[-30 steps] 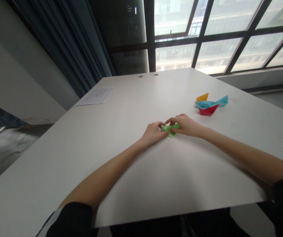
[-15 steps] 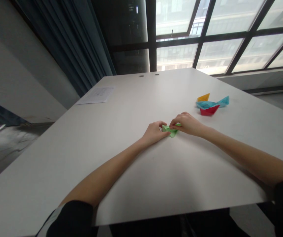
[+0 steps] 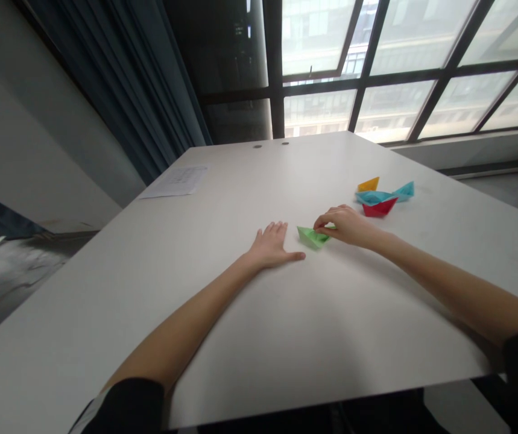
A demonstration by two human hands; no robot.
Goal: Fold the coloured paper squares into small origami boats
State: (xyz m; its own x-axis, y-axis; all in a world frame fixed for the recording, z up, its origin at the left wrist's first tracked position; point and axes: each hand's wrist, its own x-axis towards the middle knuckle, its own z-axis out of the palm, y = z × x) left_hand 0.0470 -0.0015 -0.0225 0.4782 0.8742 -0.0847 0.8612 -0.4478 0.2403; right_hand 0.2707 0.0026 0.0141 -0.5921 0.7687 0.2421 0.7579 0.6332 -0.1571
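Observation:
A green folded paper boat is near the middle of the white table. My right hand pinches it at its upper right side, and the fingers hide part of it. My left hand lies flat on the table just left of the boat, fingers spread and thumb pointing toward it, holding nothing. Beyond my right hand sit more folded paper boats: a red one in front, blue paper behind it, and a yellow one at the back.
A printed sheet of paper lies at the table's far left edge. Two round grey discs are near the far edge. A blue curtain and large windows stand behind the table.
My left hand has let go of the green paper boat, moved slightly left and spread its fingers on the table. My right hand still pinches the boat. The view has tilted a little upward.

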